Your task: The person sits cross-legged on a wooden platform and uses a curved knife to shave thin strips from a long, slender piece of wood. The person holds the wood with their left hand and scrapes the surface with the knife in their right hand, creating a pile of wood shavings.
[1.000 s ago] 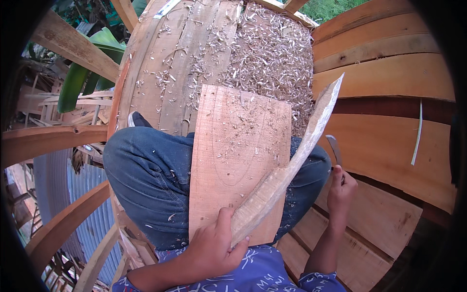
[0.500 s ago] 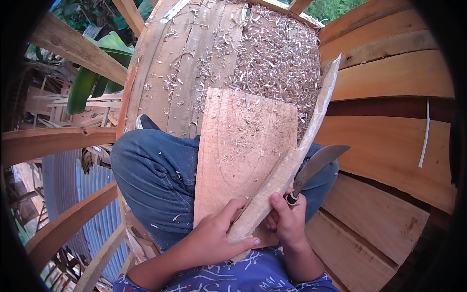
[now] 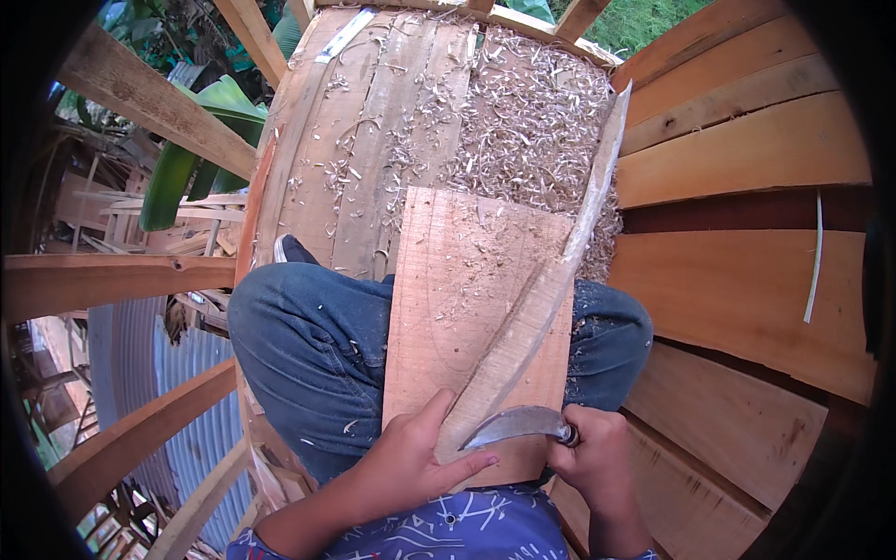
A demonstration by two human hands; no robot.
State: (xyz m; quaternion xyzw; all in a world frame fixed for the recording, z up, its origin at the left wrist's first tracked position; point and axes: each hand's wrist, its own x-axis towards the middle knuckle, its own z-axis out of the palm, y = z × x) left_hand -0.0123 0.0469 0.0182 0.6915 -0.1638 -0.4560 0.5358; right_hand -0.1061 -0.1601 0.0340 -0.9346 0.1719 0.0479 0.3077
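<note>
Two hands are working at 6 o'clock of the view. The left hand (image 3: 406, 467) is pressing down on the near end of a long curved wooden strip (image 3: 551, 289), thumb up against its edge and fingers spread flat, so it is bracing rather than closing around the strip. The right hand (image 3: 593, 457) is clenching the handle of a curved knife (image 3: 518, 425), whose blade is arcing toward 9 o'clock and lying across the strip's near end.

The strip is running from the hands up toward 1 o'clock, resting on a flat wooden board (image 3: 457, 299) that is lying across the person's lap on blue jeans (image 3: 308, 345).

Step in hand, as I judge it: paring the strip's near end with the knife, using the board as a backing. The next cut is calling for the left hand to be holding the strip firm, with its fingers staying clear of the blade's edge.

Wood shavings (image 3: 532, 112) are littering the planked floor (image 3: 373, 121) at 12 o'clock. Plank walls (image 3: 747, 159) are curving around at 3 o'clock.

No packages, labels or signs are showing anywhere.
</note>
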